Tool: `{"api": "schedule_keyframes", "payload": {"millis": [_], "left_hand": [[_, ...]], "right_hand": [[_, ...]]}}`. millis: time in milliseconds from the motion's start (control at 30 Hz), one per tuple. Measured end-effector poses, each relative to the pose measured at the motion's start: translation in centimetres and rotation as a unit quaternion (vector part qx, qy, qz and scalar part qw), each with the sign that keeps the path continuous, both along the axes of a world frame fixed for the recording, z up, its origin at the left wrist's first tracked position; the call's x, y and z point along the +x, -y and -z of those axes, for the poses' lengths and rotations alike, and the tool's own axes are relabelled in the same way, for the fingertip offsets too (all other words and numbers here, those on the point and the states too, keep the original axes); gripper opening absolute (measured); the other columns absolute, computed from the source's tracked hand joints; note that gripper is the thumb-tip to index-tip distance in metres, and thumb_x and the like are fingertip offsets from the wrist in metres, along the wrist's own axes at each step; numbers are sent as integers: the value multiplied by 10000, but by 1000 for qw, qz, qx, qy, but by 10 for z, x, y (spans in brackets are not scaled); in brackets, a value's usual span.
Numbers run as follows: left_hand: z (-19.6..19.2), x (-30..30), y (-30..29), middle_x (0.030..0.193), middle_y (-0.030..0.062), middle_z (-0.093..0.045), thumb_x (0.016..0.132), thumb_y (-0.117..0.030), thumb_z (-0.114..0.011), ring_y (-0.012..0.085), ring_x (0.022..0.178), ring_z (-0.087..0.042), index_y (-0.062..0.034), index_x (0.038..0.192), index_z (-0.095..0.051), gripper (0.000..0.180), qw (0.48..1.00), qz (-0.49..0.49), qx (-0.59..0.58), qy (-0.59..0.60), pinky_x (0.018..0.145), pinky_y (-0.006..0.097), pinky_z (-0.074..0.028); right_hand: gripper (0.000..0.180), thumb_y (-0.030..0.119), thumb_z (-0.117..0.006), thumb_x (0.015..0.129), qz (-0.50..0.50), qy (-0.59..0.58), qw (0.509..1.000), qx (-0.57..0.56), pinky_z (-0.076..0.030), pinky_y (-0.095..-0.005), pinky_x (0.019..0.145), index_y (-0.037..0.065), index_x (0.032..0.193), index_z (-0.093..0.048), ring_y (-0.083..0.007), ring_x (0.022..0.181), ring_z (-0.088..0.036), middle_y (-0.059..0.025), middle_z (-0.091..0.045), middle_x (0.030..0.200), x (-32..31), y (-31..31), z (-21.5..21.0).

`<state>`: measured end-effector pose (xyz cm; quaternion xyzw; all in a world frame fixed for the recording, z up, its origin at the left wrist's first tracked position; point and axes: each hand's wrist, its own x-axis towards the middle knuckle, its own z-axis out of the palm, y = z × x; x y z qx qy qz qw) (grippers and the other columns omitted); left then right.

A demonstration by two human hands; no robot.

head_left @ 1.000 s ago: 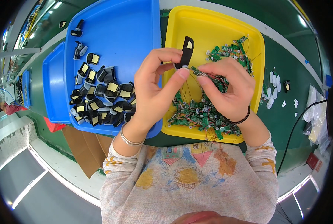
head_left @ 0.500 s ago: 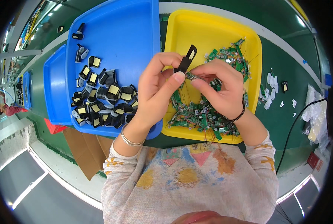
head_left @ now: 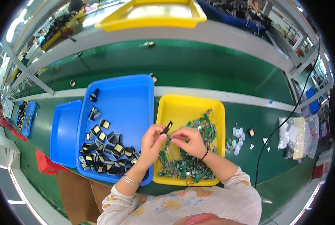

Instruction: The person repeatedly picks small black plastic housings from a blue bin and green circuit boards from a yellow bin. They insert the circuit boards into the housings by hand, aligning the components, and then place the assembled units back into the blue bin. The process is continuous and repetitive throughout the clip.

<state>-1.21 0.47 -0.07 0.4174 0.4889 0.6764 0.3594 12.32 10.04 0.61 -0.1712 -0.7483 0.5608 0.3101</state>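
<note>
My left hand (head_left: pixel 151 145) grips a black plastic casing (head_left: pixel 167 127), its narrow end pointing up and away. Close beside it, my right hand (head_left: pixel 191 141) pinches a small green circuit board (head_left: pixel 169 138) against the casing's lower end; my fingers partly hide where they meet. Both hands are over the left part of a yellow tray (head_left: pixel 175 107), which holds a heap of green circuit boards (head_left: pixel 186 167) with thin wires. To the left, a blue tray (head_left: pixel 135 97) contains many black casings (head_left: pixel 118 148) with pale yellow pads.
A smaller blue tray (head_left: pixel 65 129) stands at far left. White oval pieces (head_left: pixel 238 132), a loose black part (head_left: pixel 251 132) and clear plastic bags (head_left: pixel 304 137) lie on the right, near a black cable (head_left: pixel 270 138). Beyond a pale ledge runs a green belt (head_left: pixel 212 63) with scattered parts.
The view has tipped upward, so the trays and hands appear lower and smaller, and the far belt shows. Both hands keep their holds close together.
</note>
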Motion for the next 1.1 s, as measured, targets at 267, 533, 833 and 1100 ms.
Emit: {"api": "schedule_keyframes", "payload": {"millis": [267, 533, 833, 1100], "left_hand": [[-5, -2, 2, 1001, 62, -494, 812, -33, -560, 90, 841, -486, -11, 926, -465, 150, 999, 9, -39, 14, 713, 216, -419], [-1, -4, 1, 944, 77, -567, 744, 51, -580, 108, 803, -542, -32, 1003, -448, 302, 994, -36, -60, -90, 707, 225, -426], [-10, 3, 3, 855, 59, -586, 834, -71, -541, 111, 825, -549, -29, 1112, -419, 307, 987, 39, -120, 102, 726, 226, -417], [-9, 5, 0, 903, 66, -590, 811, -27, -555, 102, 832, -538, -35, 1137, -426, 350, 987, 43, -117, 104, 730, 223, -405]], "right_hand": [[143, 13, -589, 793, -83, -25, 971, -221, -490, -213, 590, -13, 929, -557, -90, 718, -574, -39, -583, 824, 0, -4, 9], [137, 33, -590, 800, -105, -35, 954, -277, -483, -222, 569, -3, 924, -543, -87, 662, -567, -25, -576, 770, 4, -13, 11], [112, 31, -568, 810, -99, -73, 931, -344, -496, -250, 590, 10, 906, -513, -128, 641, -594, -38, -564, 791, 7, -11, 13], [121, 56, -583, 813, -96, -68, 917, -381, -507, -228, 597, 13, 902, -513, -126, 665, -607, -43, -567, 835, 7, -11, 12]]}}
